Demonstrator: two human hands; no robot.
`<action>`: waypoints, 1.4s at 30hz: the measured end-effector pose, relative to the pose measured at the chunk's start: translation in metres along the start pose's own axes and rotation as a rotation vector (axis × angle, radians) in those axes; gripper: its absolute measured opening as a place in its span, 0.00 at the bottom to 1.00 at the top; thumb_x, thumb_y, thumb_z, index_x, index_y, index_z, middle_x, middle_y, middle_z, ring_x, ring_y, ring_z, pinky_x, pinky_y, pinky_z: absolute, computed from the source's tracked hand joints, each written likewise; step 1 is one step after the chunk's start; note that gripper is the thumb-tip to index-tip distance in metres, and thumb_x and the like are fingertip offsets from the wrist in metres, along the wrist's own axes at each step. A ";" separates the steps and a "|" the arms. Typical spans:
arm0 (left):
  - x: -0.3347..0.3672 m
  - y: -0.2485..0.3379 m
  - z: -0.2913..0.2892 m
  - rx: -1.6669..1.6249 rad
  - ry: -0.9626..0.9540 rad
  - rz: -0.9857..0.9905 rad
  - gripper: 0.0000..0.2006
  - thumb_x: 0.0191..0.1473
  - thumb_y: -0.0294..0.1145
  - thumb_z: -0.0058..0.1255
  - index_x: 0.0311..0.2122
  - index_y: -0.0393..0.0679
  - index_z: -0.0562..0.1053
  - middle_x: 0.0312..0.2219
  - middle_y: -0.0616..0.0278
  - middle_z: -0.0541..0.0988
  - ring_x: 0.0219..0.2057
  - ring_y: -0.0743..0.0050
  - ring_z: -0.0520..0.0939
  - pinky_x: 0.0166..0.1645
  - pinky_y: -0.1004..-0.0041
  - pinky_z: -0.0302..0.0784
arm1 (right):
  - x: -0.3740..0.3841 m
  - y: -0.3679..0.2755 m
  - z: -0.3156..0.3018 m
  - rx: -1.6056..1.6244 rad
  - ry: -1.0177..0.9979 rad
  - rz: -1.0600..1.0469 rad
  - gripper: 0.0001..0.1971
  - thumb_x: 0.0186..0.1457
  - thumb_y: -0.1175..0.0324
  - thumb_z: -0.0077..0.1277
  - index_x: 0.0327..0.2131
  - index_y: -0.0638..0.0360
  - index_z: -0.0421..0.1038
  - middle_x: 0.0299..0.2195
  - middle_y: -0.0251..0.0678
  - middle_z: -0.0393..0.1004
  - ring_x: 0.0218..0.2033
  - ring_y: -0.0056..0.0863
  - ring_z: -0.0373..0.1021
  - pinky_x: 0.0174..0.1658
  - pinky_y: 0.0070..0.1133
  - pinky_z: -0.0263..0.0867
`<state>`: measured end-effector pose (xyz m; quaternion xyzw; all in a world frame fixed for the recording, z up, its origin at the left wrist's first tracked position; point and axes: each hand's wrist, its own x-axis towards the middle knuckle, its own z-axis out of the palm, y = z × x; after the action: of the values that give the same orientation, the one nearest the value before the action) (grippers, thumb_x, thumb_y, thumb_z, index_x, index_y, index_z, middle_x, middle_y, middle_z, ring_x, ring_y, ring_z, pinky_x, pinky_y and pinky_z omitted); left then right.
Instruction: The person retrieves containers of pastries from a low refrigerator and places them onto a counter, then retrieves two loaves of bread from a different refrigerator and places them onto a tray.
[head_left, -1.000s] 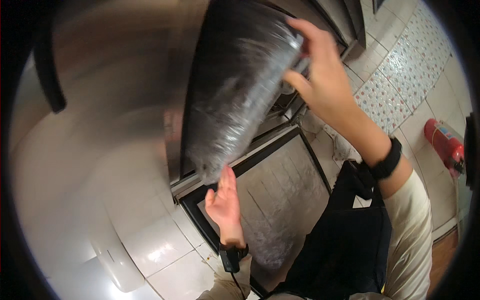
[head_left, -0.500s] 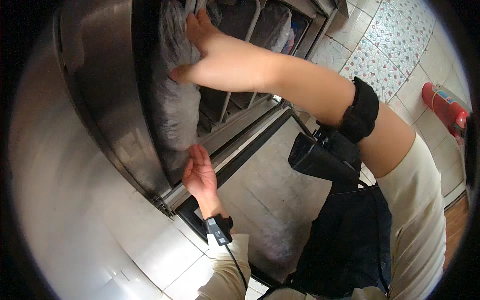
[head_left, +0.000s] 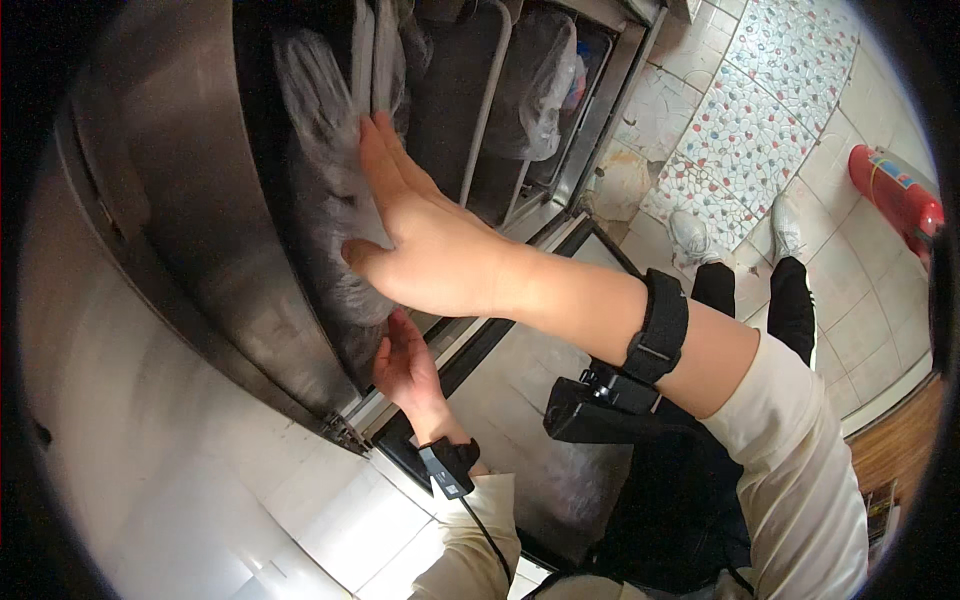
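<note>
A bulky clear plastic bag point(head_left: 335, 200), its contents blurred, stands along the left inside wall of an opened steel cabinet with wire racks. My right hand point(head_left: 430, 235) reaches across from the right and lies against the bag's side, with fingers stretched and thumb apart. Lower down, my left hand point(head_left: 408, 370) is palm up at the bag's near end. Its fingers are extended, and their tips are partly hidden by the bag. Neither hand is wrapped round the bag.
Next to the bag stand wire racks point(head_left: 478, 110) and another clear plastic bag point(head_left: 535, 90). The cabinet's lowered door point(head_left: 490, 400) lies below my arms. To the right are a patterned mat point(head_left: 745, 130), white shoes point(head_left: 787, 225) with black trouser legs, and a red fire extinguisher point(head_left: 895, 200).
My right hand and forearm have moved lower in the view, and its thumb is now nearer my left hand. My left fingertips have slipped further behind the bag's end. The view has shifted, showing the shoes.
</note>
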<state>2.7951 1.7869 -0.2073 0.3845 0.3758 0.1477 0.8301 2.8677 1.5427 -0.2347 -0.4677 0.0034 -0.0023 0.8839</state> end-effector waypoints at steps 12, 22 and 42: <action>-0.012 0.005 0.003 -0.256 0.020 -0.066 0.26 0.51 0.31 0.27 0.55 0.32 0.48 0.55 0.49 0.52 0.57 0.59 0.52 0.55 0.62 0.50 | 0.007 -0.010 0.000 -0.108 0.093 0.099 0.38 0.41 0.64 0.50 0.50 0.79 0.44 0.50 0.62 0.50 0.53 0.48 0.52 0.54 0.23 0.50; -0.021 0.006 -0.005 -0.387 -0.241 0.200 0.25 0.54 0.27 0.25 0.57 0.36 0.43 0.59 0.56 0.43 0.60 0.65 0.43 0.61 0.58 0.33 | 0.019 -0.025 -0.011 0.023 -0.107 0.094 0.30 0.41 0.61 0.51 0.45 0.71 0.53 0.30 0.50 0.67 0.33 0.36 0.67 0.37 0.22 0.61; -0.032 0.027 0.013 -0.830 0.091 -0.022 0.24 0.49 0.35 0.37 0.51 0.34 0.58 0.51 0.51 0.60 0.52 0.57 0.60 0.57 0.58 0.50 | -0.020 0.075 0.115 0.142 -0.347 0.481 0.31 0.44 0.74 0.43 0.53 0.65 0.44 0.42 0.57 0.64 0.47 0.43 0.61 0.46 0.28 0.58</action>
<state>2.7841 1.7810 -0.1654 0.0061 0.3248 0.2949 0.8986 2.8488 1.6795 -0.2319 -0.3837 -0.0370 0.2869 0.8770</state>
